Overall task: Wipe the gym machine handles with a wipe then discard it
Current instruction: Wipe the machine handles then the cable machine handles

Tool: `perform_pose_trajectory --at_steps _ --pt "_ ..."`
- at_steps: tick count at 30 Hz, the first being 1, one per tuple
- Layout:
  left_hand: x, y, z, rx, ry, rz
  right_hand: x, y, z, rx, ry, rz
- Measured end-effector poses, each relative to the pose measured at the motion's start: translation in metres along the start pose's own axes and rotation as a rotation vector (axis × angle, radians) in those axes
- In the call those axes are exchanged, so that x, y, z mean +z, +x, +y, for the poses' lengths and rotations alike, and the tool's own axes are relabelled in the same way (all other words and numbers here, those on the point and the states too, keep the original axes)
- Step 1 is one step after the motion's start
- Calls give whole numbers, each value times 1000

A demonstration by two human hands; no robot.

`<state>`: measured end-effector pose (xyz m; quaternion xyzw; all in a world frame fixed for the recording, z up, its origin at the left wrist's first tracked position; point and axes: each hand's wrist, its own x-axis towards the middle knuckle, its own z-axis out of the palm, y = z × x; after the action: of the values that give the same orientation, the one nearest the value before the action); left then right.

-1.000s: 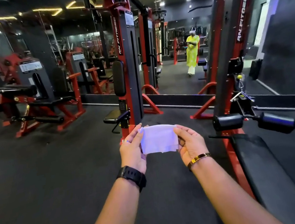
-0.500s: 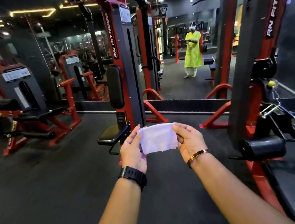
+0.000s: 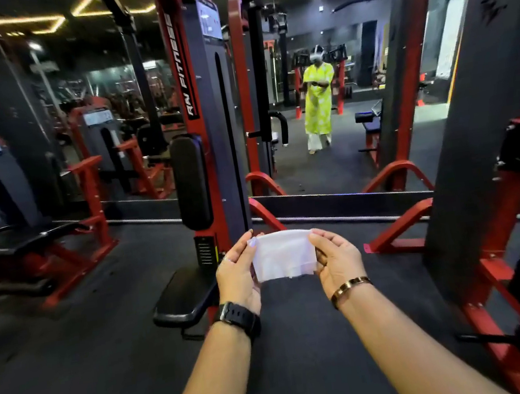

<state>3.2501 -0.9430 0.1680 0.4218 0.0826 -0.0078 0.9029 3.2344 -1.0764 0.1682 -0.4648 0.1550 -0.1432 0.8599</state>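
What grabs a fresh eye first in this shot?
The white wipe, stretched flat between the left hand and right hand at centre. Right behind it rises the red and black machine column with its seat. Further back, a figure in bright yellow stands out in the mirror.

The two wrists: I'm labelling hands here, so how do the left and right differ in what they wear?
The left hand has a black watch at its wrist; the right hand has a thin gold bangle. The watch is wide and dark, the bangle narrow and shiny. Both hands pinch the white wipe by its side edges.
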Motion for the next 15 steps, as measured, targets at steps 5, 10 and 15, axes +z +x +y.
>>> perform_pose_trajectory --at_steps 5,10,15 --pt "29 98 -12 -34 1 -30 19 95 -1 -12 31 40" --pt "72 206 -31 -47 14 -29 30 210 -2 -7 94 58" --pt "133 332 -46 8 11 -52 45 349 -16 7 84 18"
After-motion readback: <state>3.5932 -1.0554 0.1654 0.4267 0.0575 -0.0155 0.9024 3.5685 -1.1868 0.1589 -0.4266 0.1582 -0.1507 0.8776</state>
